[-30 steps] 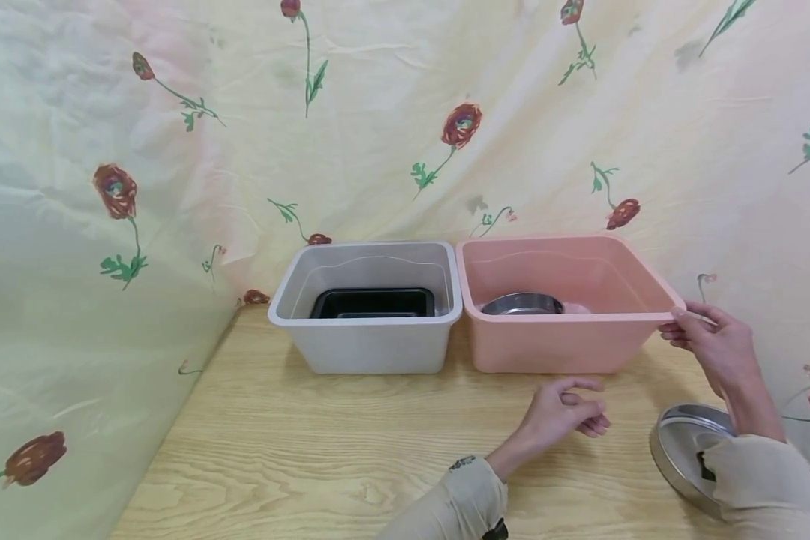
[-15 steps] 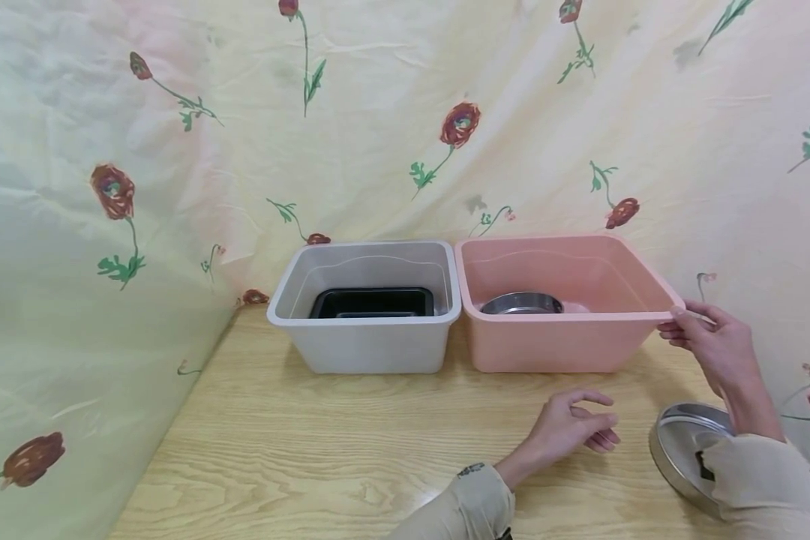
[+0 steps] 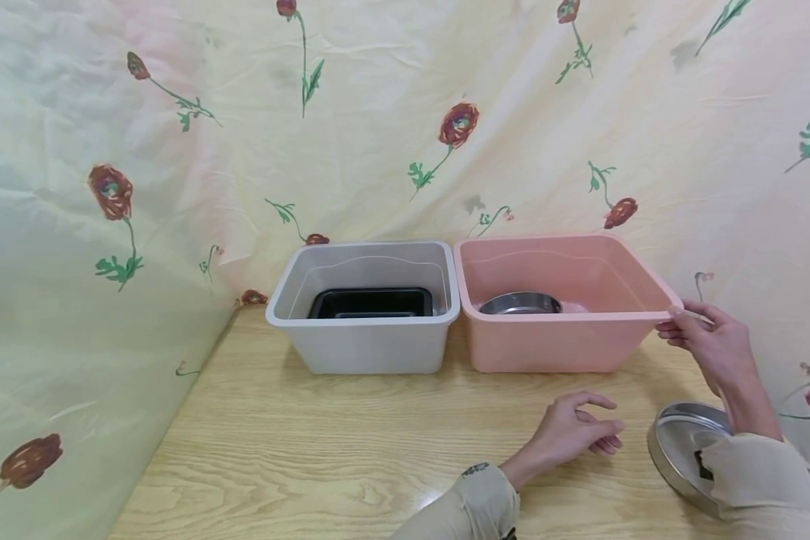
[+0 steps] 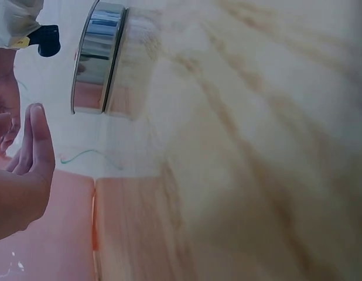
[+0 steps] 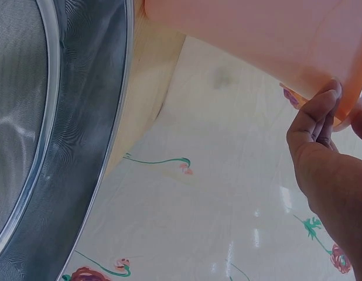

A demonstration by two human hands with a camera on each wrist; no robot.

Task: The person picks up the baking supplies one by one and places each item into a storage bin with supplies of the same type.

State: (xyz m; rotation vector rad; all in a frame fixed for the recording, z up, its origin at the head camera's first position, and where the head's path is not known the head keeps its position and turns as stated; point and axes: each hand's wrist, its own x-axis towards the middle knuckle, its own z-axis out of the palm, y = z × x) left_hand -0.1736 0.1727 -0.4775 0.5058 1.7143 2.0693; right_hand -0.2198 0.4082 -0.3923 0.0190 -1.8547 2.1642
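My right hand (image 3: 718,349) grips the front right corner of the pink bin (image 3: 547,345), thumb on top of the rim and fingers below it. In the right wrist view, the curled fingers (image 5: 318,114) show under that rim. My left hand (image 3: 570,433) hovers in front of the bin, its fingers loosely bent and holding nothing. Right of it lies a round metal sieve (image 3: 671,454), partly hidden by my right forearm. Its mesh shows in the right wrist view. Inside the pink bin, toward the left, sits another round metal piece (image 3: 523,302) with a shiny rim.
A light grey bin (image 3: 378,349) stands directly left of the pink one and contains a black rectangular pan (image 3: 371,302). Both bins are on a wood-grain table (image 3: 297,450). Floral cloth (image 3: 351,135) hangs behind and along both sides.
My left hand has shifted a little to the right and toward me, closer to the sieve. My right hand keeps its grip on the bin's corner.
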